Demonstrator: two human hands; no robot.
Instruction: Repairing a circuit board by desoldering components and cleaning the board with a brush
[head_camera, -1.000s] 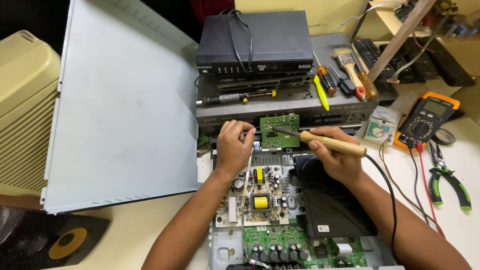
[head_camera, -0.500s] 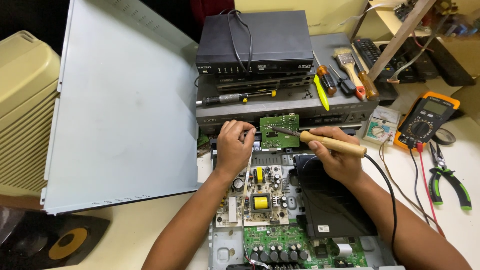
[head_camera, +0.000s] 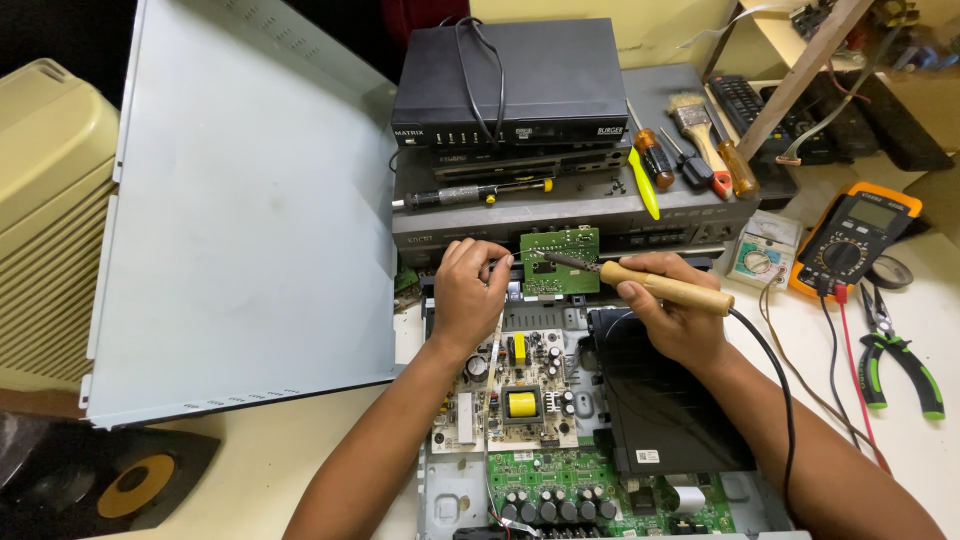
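My left hand (head_camera: 468, 290) pinches a thin strand of solder wire (head_camera: 497, 262) next to a small green circuit board (head_camera: 560, 260) that stands upright at the back of an opened metal chassis (head_camera: 445, 490). My right hand (head_camera: 672, 312) grips a wooden-handled soldering iron (head_camera: 665, 286), its tip resting on the green board. The iron's black cord (head_camera: 775, 370) runs back over my right forearm. Below both hands lie a power board with a yellow transformer (head_camera: 521, 403) and a black drive unit (head_camera: 665, 400).
A large grey metal cover (head_camera: 240, 210) leans at the left beside a beige case (head_camera: 50, 200). Stacked black and grey set-top boxes (head_camera: 510, 90) sit behind, with screwdrivers (head_camera: 655, 160) and a brush (head_camera: 695, 125). An orange multimeter (head_camera: 855, 235) and green-handled pliers (head_camera: 905, 365) lie at the right.
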